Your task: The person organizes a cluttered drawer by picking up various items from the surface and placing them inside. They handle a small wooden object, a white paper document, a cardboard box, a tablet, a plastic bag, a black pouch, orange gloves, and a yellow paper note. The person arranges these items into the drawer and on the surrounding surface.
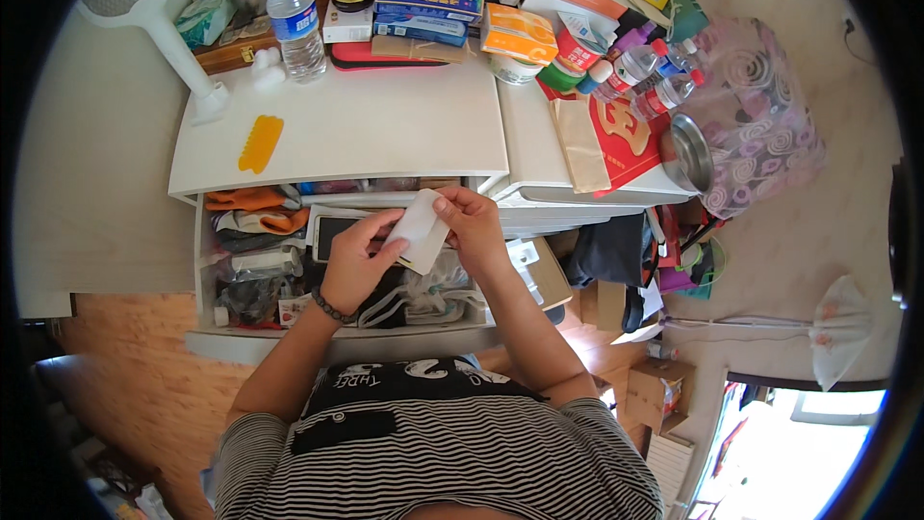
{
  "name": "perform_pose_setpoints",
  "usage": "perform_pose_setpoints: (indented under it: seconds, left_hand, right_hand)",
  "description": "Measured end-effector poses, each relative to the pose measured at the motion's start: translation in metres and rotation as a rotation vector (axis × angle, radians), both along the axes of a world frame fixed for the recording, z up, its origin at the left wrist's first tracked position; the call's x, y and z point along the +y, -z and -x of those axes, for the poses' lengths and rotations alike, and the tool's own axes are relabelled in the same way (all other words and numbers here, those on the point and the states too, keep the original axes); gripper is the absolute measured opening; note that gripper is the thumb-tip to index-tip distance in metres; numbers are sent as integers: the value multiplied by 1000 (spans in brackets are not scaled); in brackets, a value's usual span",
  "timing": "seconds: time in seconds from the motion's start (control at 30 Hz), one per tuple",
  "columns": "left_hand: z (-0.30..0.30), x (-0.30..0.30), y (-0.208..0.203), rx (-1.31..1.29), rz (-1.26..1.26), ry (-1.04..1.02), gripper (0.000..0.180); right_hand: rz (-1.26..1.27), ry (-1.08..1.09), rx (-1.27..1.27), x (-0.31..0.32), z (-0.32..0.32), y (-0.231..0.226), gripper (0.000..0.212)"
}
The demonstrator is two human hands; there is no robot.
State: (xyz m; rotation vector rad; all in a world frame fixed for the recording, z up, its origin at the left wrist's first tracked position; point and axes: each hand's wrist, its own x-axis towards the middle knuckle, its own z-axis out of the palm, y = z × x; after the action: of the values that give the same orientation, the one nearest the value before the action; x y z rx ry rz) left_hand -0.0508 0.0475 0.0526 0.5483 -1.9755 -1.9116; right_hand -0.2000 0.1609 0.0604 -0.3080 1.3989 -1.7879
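Above an open drawer (221,335), a small white rectangular piece (418,228), like a card or thin packet, is held between both hands. My left hand (360,262), with a dark beaded bracelet at the wrist, grips its lower left side. At its upper right corner, my right hand (472,223) pinches it between thumb and fingers. Beneath them in the drawer lie a white-framed device with a dark screen (332,237), clear plastic bags (438,294) and orange-and-grey fabric (252,200). What lies directly under my hands is hidden.
On the white cabinet top (385,125) are a yellow comb-like scraper (260,143), a water bottle (296,24) and several stacked boxes. Further right stand more bottles (630,69) and a metal bowl (687,154). A second drawer with cluttered contents is to the right.
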Motion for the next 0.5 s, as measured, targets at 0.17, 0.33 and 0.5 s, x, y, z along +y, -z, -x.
perform_pose_setpoints:
  seconds: [0.17, 0.33, 0.5]
  left_hand:
    - [-11, -22, 9, 82, -494, -120, 26]
    - [-20, -25, 8, 71, -680, -182, 28]
    - [-27, -24, 15, 112, -692, -156, 36]
  right_hand:
    - [-117, -200, 260, 1, -11, -12, 20]
    - [-180, -126, 1215, -6, -30, -3, 28]
    - [-84, -221, 1130, -17, -49, 3, 44]
